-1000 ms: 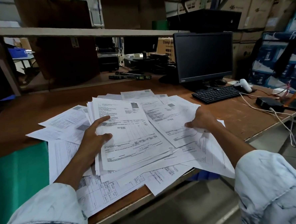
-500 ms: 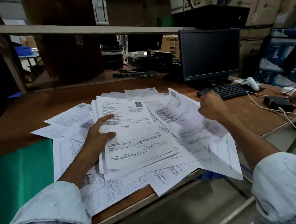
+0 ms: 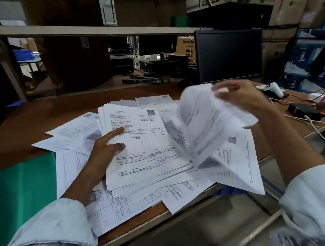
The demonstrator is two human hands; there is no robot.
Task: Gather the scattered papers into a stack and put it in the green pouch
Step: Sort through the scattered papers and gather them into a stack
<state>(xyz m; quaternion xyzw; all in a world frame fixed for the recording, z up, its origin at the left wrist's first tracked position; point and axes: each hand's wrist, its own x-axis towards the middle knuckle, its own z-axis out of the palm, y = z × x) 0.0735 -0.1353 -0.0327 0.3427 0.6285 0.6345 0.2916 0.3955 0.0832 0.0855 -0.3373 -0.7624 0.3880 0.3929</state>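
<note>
Several printed white papers (image 3: 236,165) lie scattered and overlapping across the brown desk (image 3: 34,121). A thicker stack of papers (image 3: 145,143) sits in the middle. My left hand (image 3: 104,151) grips the stack's left edge, thumb and forefinger lying on the top sheet. My right hand (image 3: 240,95) pinches the top edge of a lifted sheet (image 3: 205,124), which is curled, blurred and held above the pile's right side. The green pouch (image 3: 23,192) lies flat at the desk's near left, partly under the loose sheets.
A dark monitor (image 3: 230,56) stands at the back right with a white handheld scanner (image 3: 272,89) beside it. A black box (image 3: 303,110) and white cables (image 3: 322,132) lie at the right edge. Some sheets overhang the near desk edge. A shelf (image 3: 76,31) spans overhead.
My right hand has picked one sheet off the right side of the pile and raised it up and back. My left hand has stayed on the stack.
</note>
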